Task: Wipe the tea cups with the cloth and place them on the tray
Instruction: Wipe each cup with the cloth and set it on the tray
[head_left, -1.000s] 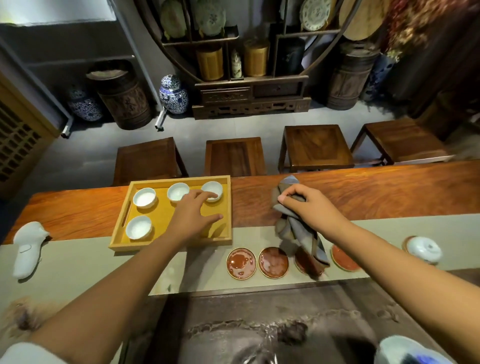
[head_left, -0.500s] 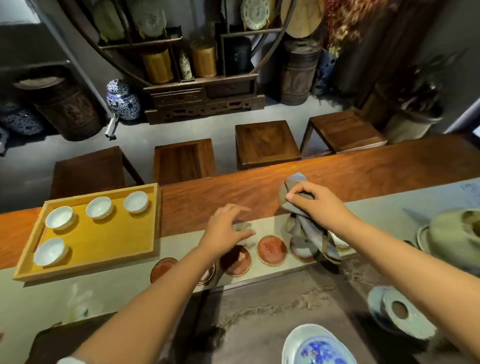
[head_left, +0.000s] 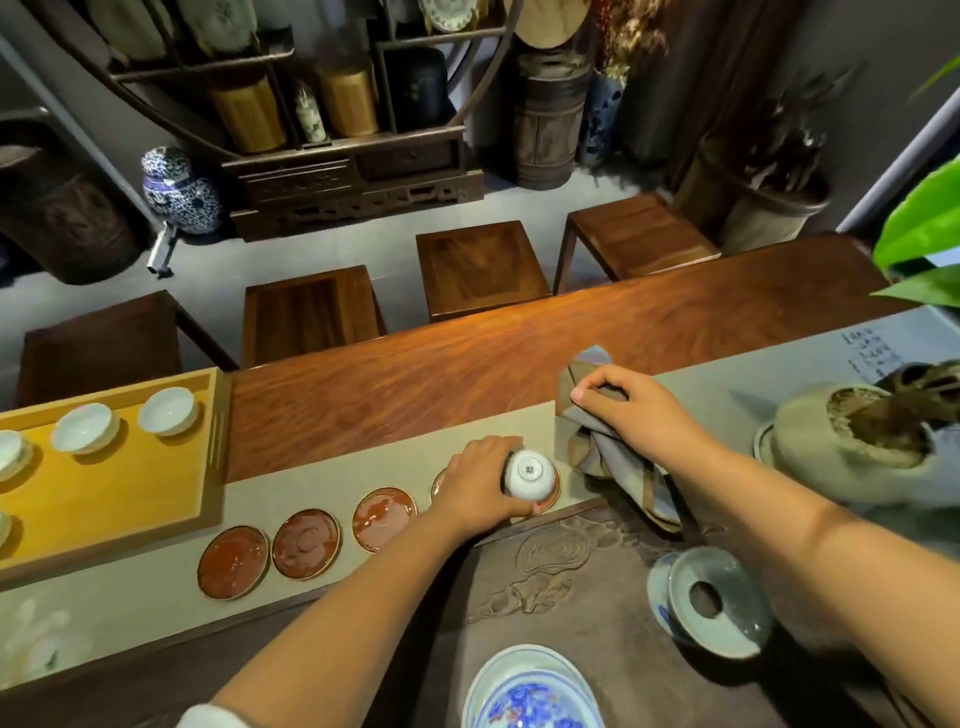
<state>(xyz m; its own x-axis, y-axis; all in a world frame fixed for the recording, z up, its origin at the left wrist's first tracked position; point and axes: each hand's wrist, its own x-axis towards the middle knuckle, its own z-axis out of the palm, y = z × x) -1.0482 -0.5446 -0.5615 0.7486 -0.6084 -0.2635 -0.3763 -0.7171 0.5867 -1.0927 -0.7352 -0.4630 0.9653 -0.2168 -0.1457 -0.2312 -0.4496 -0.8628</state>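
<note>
The left hand was clamped around a white cup at centre frame, fingers wrapped round its side, the cup tipped so its foot ring faced the camera. It sat right over a red saucer, though whether cup and saucer touched could not be told. The right hand was just to the right of it, fingers pinched shut on a grey-brown cloth that hung down in folds onto the runner, close beside the cup. Three more red saucers lay bare in a row to the lower left. At the left edge, the yellow tray sat on the desk, with white cups lined up along its far side, well apart from the one in hand.
</note>
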